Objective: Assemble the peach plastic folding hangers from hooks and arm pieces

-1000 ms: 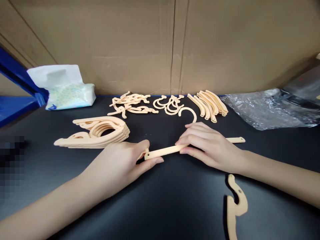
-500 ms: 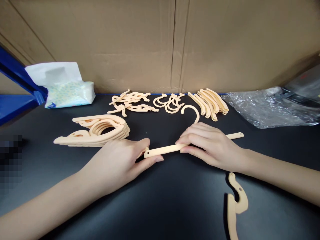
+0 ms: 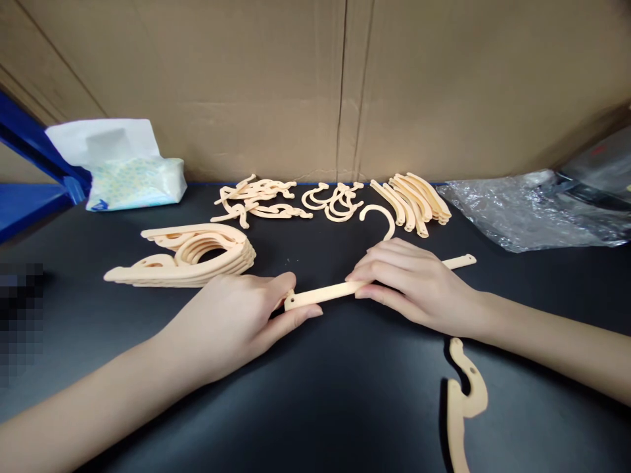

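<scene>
Got a hooked beige piece (image 3: 476, 395) just this side of the right hand (image 3: 411, 279), which is gripping a flat bar (image 3: 325, 294); left hand (image 3: 246, 309) is pinching that bar's end, folded stack (image 3: 148, 274) just past it.

Readable text: none from where I stand.
Tissue pack (image 3: 135, 180): blue printed mark (image 3: 102, 205) low on the front, at the left corner. Maybe a letter or part of a logo, can't resolve which. Rest of the print is pale yellow-green and blue speckle, nothing legible in it.
Grey plastic, far right: small red mark (image 3: 599, 150) near the top. Blurred, too small to tell if it's a character, a sign or just color.
Legible brand or number: zero on either item.
</scene>
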Demonstrator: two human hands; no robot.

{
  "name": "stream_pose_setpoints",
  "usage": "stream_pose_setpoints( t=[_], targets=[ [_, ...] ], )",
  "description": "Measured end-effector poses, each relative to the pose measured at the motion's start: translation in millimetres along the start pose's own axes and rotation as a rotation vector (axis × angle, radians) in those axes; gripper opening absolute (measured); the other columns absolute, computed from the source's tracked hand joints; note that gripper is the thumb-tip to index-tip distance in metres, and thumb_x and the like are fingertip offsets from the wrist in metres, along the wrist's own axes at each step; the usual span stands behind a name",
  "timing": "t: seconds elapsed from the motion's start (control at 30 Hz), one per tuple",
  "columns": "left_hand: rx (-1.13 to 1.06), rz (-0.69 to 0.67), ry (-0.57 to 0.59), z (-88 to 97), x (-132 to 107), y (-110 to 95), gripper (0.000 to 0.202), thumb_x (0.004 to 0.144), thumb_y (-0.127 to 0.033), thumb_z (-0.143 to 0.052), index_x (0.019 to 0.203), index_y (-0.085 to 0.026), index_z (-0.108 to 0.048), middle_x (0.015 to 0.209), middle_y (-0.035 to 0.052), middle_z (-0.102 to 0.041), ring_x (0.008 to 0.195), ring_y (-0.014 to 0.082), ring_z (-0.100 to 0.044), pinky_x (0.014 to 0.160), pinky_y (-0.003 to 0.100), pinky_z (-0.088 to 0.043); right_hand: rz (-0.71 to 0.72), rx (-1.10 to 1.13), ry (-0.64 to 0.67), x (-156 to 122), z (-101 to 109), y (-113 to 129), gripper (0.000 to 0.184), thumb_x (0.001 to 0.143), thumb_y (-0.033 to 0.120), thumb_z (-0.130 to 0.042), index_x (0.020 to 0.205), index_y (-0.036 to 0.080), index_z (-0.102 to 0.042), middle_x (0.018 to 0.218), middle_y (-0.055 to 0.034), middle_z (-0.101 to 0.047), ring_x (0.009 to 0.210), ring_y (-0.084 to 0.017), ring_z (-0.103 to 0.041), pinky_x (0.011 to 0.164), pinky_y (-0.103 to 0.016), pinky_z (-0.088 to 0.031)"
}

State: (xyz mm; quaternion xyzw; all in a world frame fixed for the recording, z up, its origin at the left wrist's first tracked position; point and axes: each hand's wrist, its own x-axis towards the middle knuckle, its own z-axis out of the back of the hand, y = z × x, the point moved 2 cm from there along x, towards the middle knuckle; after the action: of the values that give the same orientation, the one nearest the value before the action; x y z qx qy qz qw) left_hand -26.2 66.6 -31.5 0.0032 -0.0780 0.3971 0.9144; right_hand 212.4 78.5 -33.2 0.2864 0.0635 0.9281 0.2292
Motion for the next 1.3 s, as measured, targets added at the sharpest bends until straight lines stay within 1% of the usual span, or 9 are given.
stream_pose_setpoints(
  t=[0.13, 0.23, 0.37, 0.5, 0.6, 0.83, 1.0, 1.1, 1.3],
  targets=[
    [0.042, -0.037, -0.013, -2.6, 0, -2, 0.045, 0.101, -0.052, -0.027, 0.07, -0.022, -0.042, 0.053, -0.002, -0.052, 0.041, 0.0162, -0.046, 0.048, 0.029, -0.019, -0.021, 0.003, 0.017, 1, -1, -1, 0.014, 0.099, 0.022, -0.05, 0.096, 0.015, -0.061, 0.088, -0.0052, -0.066, 0.08, -0.017, -0.056, 0.075, -0.031, -0.044],
    [0.023, -0.036, 0.014, -2.1, 0, -4, 0.042, 0.101, -0.049, -0.029, 0.072, -0.022, -0.042, 0.054, -0.0018, -0.053, 0.042, 0.0161, -0.047, 0.048, 0.03, -0.019, -0.024, 0.004, 0.027, 1, -2, -1, 0.014, 0.099, 0.023, -0.05, 0.095, 0.016, -0.062, 0.087, -0.0049, -0.066, 0.08, -0.017, -0.056, 0.075, -0.031, -0.044],
    [-0.008, -0.011, 0.04, 0.8, 0, -5, 0.041, 0.1, -0.048, -0.033, 0.071, -0.021, -0.043, 0.055, -0.0018, -0.052, 0.044, 0.0158, -0.047, 0.048, 0.03, -0.019, -0.003, -0.016, 0.011, 1, -1, 0, 0.013, 0.098, 0.022, -0.051, 0.094, 0.015, -0.062, 0.087, -0.0053, -0.067, 0.08, -0.017, -0.057, 0.075, -0.031, -0.044],
    [-0.013, 0.033, 0.032, 1.5, 1, -3, 0.043, 0.098, -0.052, -0.036, 0.069, -0.022, -0.043, 0.052, -0.0022, -0.05, 0.043, 0.0154, -0.045, 0.048, 0.029, -0.018, 0.01, -0.046, -0.002, 1, 0, 0, 0.013, 0.098, 0.022, -0.052, 0.095, 0.015, -0.063, 0.088, -0.0053, -0.068, 0.081, -0.017, -0.058, 0.075, -0.032, -0.043],
    [-0.009, 0.026, 0.025, 0.3, 2, -2, 0.045, 0.098, -0.054, -0.034, 0.068, -0.022, -0.043, 0.052, -0.0025, -0.05, 0.042, 0.0149, -0.043, 0.048, 0.029, -0.018, 0.007, -0.053, 0.001, 2, 0, 0, 0.014, 0.098, 0.023, -0.052, 0.094, 0.015, -0.063, 0.088, -0.0052, -0.068, 0.08, -0.017, -0.058, 0.075, -0.032, -0.043],
    [-0.019, 0.041, 0.045, 0.5, 1, -2, 0.043, 0.098, -0.051, -0.035, 0.07, -0.021, -0.045, 0.052, -0.0019, -0.051, 0.043, 0.0155, -0.046, 0.048, 0.029, -0.02, 0.009, -0.072, 0.018, 1, -1, 0, 0.015, 0.098, 0.023, -0.051, 0.093, 0.015, -0.064, 0.088, -0.0054, -0.067, 0.078, -0.017, -0.056, 0.075, -0.031, -0.042],
    [-0.047, 0.092, 0.103, 4.1, 2, -3, 0.04, 0.096, -0.051, -0.038, 0.07, -0.021, -0.047, 0.054, -0.0011, -0.053, 0.045, 0.0163, -0.048, 0.048, 0.029, -0.022, 0.008, -0.078, 0.018, 1, -1, 0, 0.015, 0.098, 0.023, -0.051, 0.094, 0.015, -0.064, 0.088, -0.0048, -0.067, 0.079, -0.016, -0.056, 0.075, -0.031, -0.042],
    [-0.042, 0.082, 0.078, 5.2, 4, -4, 0.041, 0.096, -0.052, -0.038, 0.069, -0.022, -0.046, 0.053, -0.0014, -0.053, 0.045, 0.0164, -0.047, 0.048, 0.028, -0.023, 0.009, -0.074, 0.014, 1, 0, 0, 0.015, 0.098, 0.023, -0.051, 0.094, 0.015, -0.064, 0.088, -0.005, -0.068, 0.079, -0.016, -0.056, 0.075, -0.031, -0.042],
    [-0.019, 0.093, 0.093, 7.5, 4, -5, 0.039, 0.095, -0.049, -0.042, 0.067, -0.022, -0.044, 0.052, -0.0017, -0.051, 0.044, 0.0166, -0.048, 0.047, 0.027, -0.023, 0.016, -0.071, 0.018, 0, -1, 0, 0.014, 0.098, 0.022, -0.051, 0.094, 0.015, -0.063, 0.089, -0.0059, -0.067, 0.079, -0.017, -0.056, 0.073, -0.031, -0.042]
  ],
)
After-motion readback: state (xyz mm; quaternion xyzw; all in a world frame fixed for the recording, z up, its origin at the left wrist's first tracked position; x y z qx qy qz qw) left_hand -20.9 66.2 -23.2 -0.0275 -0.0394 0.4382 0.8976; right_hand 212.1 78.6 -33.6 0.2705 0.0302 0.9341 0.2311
